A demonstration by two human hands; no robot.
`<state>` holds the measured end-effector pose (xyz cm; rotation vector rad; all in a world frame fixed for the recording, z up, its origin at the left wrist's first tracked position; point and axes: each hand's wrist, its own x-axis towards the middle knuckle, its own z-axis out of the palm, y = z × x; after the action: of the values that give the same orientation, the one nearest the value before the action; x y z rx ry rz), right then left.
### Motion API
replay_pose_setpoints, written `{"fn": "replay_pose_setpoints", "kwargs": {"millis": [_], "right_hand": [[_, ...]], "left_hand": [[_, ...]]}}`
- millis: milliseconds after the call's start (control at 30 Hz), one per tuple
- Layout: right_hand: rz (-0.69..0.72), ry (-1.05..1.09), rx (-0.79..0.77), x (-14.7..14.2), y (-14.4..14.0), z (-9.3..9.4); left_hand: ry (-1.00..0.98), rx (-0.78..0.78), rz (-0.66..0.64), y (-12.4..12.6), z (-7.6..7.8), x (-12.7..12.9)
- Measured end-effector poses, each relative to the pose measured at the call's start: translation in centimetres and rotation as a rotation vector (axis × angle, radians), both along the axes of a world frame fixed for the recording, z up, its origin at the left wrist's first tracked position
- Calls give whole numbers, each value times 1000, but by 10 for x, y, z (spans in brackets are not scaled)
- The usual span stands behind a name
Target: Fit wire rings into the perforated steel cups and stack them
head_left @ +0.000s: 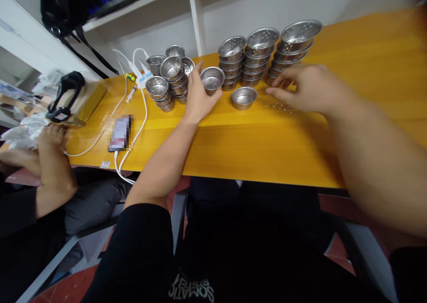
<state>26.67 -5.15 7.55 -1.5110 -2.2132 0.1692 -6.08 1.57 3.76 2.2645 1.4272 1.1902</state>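
Note:
My left hand (198,99) is closed around a small metal cup (212,81), thumb at its front and fingers along its left side. Just right of it, a shallow perforated metal cup (244,99) sits alone on the table. Over the table farther right is my right hand (308,89), fingers bent and a little apart from the thumb, with nothing visible in it. Below its fingertips lie several thin metal pieces (283,106), too small and blurred to name.
Stacks of perforated cups (260,54) stand along the back of the yellow table (233,147), with more stacked cups (170,78) left of my left hand. A phone (120,133), white cables and a power strip (144,78) are at left. Another person's hand (51,136) rests near a box (90,103).

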Motion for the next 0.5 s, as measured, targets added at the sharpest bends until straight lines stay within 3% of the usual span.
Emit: {"fn": "replay_pose_setpoints", "kwargs": {"millis": [233,367,500], "right_hand": [[213,280,180,-35,-26,6],[324,251,189,-54,-30,0],[349,167,158,-63,-24,-11]], "left_hand": [[138,43,-132,-27,16,18],[191,13,-250,-40,21,32],[216,21,-365,-41,18,40]]}}
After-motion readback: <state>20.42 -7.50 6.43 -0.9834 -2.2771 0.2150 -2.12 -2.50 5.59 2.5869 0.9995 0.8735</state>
